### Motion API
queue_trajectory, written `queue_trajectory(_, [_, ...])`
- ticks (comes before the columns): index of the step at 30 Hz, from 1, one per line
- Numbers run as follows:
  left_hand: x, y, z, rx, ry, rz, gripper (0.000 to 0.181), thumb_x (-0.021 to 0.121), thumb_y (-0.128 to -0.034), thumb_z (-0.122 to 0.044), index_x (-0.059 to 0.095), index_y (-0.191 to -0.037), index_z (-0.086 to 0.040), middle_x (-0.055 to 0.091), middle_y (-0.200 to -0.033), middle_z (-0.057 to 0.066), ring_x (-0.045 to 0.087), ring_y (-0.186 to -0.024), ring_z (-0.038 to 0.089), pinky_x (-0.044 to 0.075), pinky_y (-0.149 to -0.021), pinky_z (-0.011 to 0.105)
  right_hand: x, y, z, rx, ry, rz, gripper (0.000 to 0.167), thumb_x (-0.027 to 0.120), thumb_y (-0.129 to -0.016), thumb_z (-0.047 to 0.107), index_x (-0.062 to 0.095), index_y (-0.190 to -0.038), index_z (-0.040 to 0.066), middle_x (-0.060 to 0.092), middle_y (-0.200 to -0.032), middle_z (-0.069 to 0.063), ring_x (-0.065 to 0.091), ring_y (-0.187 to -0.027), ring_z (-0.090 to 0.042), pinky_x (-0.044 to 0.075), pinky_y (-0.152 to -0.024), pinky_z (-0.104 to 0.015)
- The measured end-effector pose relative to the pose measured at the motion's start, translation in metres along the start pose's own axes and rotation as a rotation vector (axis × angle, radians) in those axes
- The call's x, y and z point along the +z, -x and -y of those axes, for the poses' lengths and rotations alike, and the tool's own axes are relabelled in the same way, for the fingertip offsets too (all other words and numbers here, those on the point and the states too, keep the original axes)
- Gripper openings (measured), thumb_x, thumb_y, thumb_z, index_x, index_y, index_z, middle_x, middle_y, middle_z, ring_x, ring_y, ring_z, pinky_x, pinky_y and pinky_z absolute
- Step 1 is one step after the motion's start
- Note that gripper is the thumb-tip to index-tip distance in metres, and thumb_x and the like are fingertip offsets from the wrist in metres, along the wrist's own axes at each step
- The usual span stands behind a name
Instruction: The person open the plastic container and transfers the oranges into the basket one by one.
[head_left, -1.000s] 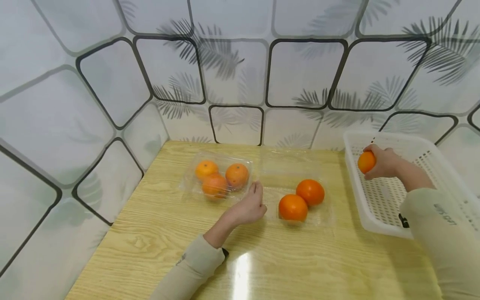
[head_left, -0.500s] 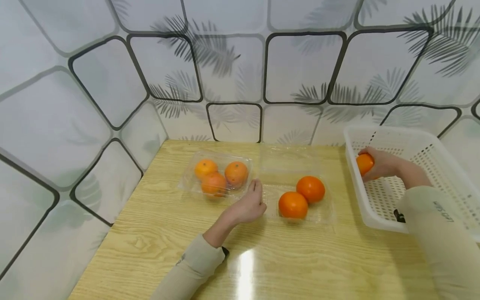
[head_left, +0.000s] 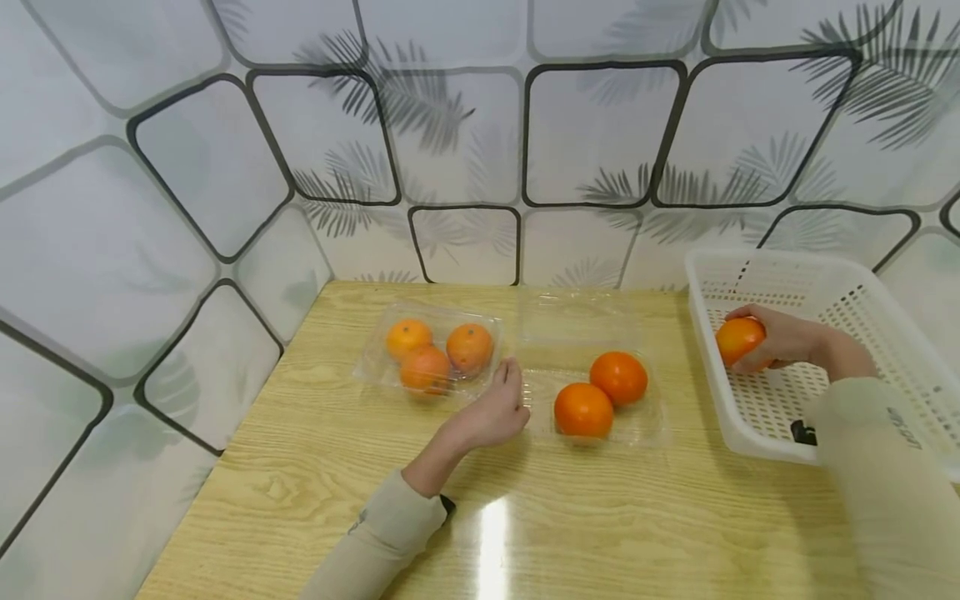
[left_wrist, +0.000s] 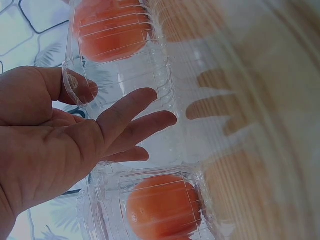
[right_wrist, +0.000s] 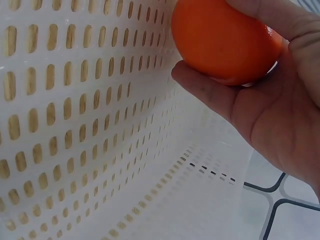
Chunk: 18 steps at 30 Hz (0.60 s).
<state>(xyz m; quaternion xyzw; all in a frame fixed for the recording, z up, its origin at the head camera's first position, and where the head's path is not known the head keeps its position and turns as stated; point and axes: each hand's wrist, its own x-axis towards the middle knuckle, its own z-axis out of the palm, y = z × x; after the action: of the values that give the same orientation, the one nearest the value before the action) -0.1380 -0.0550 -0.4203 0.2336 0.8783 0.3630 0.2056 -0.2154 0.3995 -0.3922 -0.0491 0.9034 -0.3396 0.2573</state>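
Note:
In the head view, my right hand (head_left: pixel 787 340) grips an orange (head_left: pixel 741 342) inside the white plastic basket (head_left: pixel 708 400), near its left wall. The right wrist view shows the thumb and fingers around this orange (right_wrist: pixel 227 42). My left hand (head_left: pixel 491 410) lies between two clear plastic boxes. In the left wrist view, its thumb (left_wrist: pixel 80 89) touches a box's edge and its fingers (left_wrist: pixel 132 107) stretch out beside the plastic. The open right box (head_left: pixel 547 383) holds two deep-orange fruits (head_left: pixel 583 410). Several oranges (head_left: pixel 470 347) sit in the left box (head_left: pixel 375 367).
The boxes and basket stand on a light wooden table (head_left: pixel 300 483). Behind and to the left rises a wall (head_left: pixel 600 142) patterned with rounded frames and leaves. A raised clear lid (head_left: pixel 577 317) stands behind the right box. The basket walls have slots.
My right hand has moved slightly lower and back to the right inside the basket, and the orange shows more fully. My left hand and the boxes have stayed put; the head view has tilted slightly.

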Motion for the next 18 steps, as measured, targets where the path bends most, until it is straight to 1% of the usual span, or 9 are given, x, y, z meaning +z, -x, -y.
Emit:
queue_trajectory(3, [0.0010,-0.0003,0.0003,-0.001,0.005,-0.001,0.077,0.042,-0.0975,-0.005,-0.010,-0.152,0.013,-0.016,-0.157,0.035,-0.005,-0.149,0.037,0.017,-0.119,0.047,0.0000,0.0003,-0.0007,0.004,-0.001,0.017,0.094,0.081,-0.082,0.015,0.017,-0.148,-0.004,0.041,-0.128,-0.029,0.050,-0.102,-0.033,0.051,-0.075,-0.040])
queue_trajectory(9, [0.0003,0.0006,-0.0006,-0.014,0.017,0.000,0.077,0.042,-0.0979,-0.006,-0.010,-0.152,0.011,-0.016,-0.158,0.034,-0.005,-0.149,0.035,0.017,-0.119,0.047,-0.0006,-0.0019,0.0005,0.013,0.040,0.042,0.093,0.079,-0.083,0.015,0.016,-0.148,-0.004,0.041,-0.128,-0.030,0.050,-0.102,-0.033,0.049,-0.075,-0.039])
queue_trajectory(13, [0.0005,0.0000,-0.0015,-0.013,0.011,-0.001,0.078,0.043,-0.0969,-0.006,-0.009,-0.152,0.012,-0.014,-0.158,0.035,-0.004,-0.149,0.037,0.017,-0.119,0.047,-0.0010,-0.0005,0.0013,0.036,0.055,0.038,0.096,0.080,-0.083,0.022,0.016,-0.150,-0.003,0.040,-0.129,-0.031,0.050,-0.103,-0.033,0.048,-0.073,-0.039])
queue_trajectory(18, [0.0003,-0.0002,-0.0008,-0.016,0.010,0.004,0.077,0.042,-0.0976,-0.006,-0.010,-0.152,0.011,-0.016,-0.158,0.034,-0.005,-0.149,0.036,0.016,-0.119,0.047,-0.0014,0.0002,0.0033,0.043,0.094,-0.003,0.094,0.079,-0.083,0.032,0.022,-0.149,-0.003,0.045,-0.128,-0.029,0.053,-0.099,-0.030,0.049,-0.073,-0.038])
